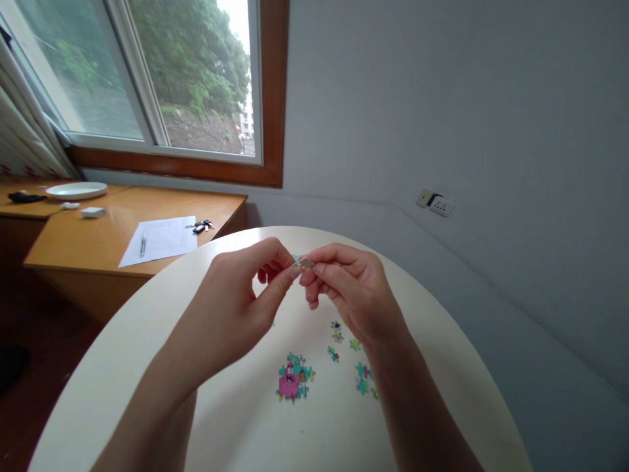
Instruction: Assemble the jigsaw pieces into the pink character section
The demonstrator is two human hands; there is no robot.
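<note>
My left hand [246, 295] and my right hand [351, 288] are raised above a round cream table [147, 367]. Both pinch small puzzle pieces [302, 262] between thumb and fingertips, pressed together where the hands meet. On the table below lies a partly joined cluster with a pink figure [293, 377]. Several loose teal pieces [361, 377] lie to its right, some hidden under my right forearm.
A wooden desk [98, 242] stands at the left under a window, bearing a sheet of paper [160, 239] with a pen, keys [201, 226], a white plate [76, 190] and a small white box [92, 212]. A wall socket [436, 203] sits on the grey wall at the right.
</note>
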